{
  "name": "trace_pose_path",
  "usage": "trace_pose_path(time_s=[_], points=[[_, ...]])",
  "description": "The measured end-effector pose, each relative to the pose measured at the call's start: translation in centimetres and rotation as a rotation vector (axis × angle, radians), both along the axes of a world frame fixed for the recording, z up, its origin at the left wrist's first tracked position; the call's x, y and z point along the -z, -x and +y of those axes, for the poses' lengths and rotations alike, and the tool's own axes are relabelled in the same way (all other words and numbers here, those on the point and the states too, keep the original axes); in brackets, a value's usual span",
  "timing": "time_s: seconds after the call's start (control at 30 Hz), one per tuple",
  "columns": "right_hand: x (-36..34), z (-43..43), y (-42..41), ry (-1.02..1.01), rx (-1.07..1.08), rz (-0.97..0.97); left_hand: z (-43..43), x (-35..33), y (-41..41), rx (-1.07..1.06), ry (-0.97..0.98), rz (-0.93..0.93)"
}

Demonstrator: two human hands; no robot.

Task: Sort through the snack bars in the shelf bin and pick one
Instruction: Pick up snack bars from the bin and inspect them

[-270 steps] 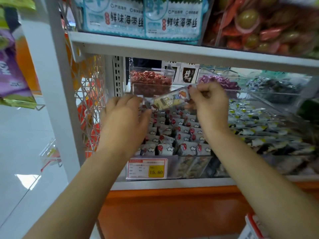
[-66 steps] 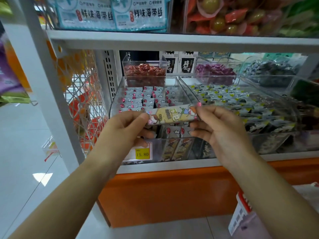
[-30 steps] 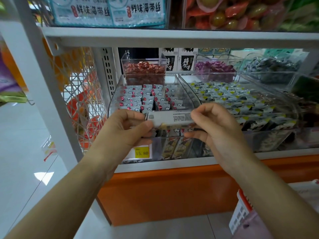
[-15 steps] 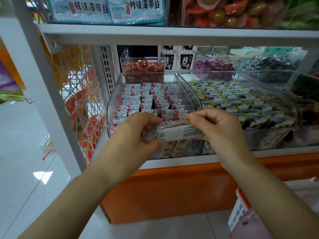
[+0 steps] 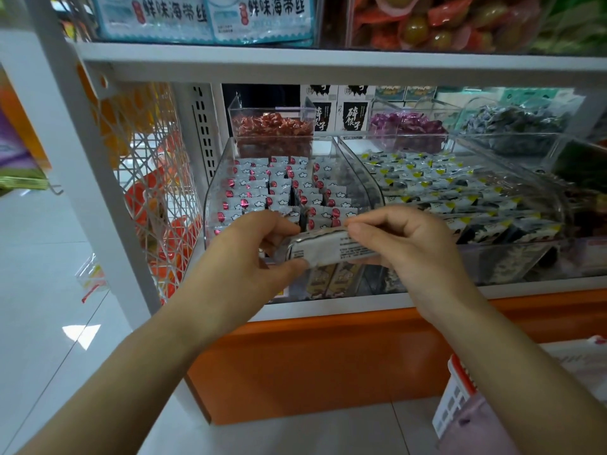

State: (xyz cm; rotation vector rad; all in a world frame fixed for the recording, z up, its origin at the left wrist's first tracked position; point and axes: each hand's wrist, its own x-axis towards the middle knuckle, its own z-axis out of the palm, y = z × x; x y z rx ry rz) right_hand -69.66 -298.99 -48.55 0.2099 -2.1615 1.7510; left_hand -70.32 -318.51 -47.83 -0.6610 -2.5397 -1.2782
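Observation:
I hold one snack bar (image 5: 323, 248) crosswise in front of the shelf, its silver back with small print facing me. My left hand (image 5: 249, 254) pinches its left end and my right hand (image 5: 414, 244) pinches its right end. Behind it stands the clear shelf bin (image 5: 216, 188), filled with several rows of silver bars (image 5: 279, 192) marked with red dots and clouds. The front of the bin is partly hidden by my hands.
A second clear bin (image 5: 538, 205) of black-and-yellow wrapped snacks sits to the right. Small tubs of red (image 5: 272, 126) and purple candies (image 5: 407, 126) stand behind. A white shelf post (image 5: 95, 178) and wire mesh are at left, an orange base (image 5: 328, 362) below, a basket (image 5: 460, 408) at lower right.
The bar has been turned from its coloured front to its silver back. Both hands have lowered it and drawn it toward me, away from the bin.

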Motion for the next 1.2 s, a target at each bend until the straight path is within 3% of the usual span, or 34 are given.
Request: trace_pose_path(time_s=[0.13,0.63,0.87,0.97,1.2], points=[[0.2,-0.1,0.1,0.003,0.041,0.019,0.3,-0.2,-0.3,0.014,0.053,-0.01],[0.2,-0.7,-0.3,-0.142,-0.05,0.056,-0.7,-1.1,0.1,0.082,-0.199,-0.412],[0.2,-0.9,-0.3,-0.075,-0.003,0.013,-0.9,-1.0,0.3,0.058,-0.184,-0.373],[0.4,-0.9,-0.1,-0.039,0.035,0.025,-0.9,-0.7,0.3,0.068,-0.078,-0.309],[0.5,-0.2,0.4,0.267,-0.094,-0.213,-0.6,-0.8,0.3,0.038,0.034,-0.168]])
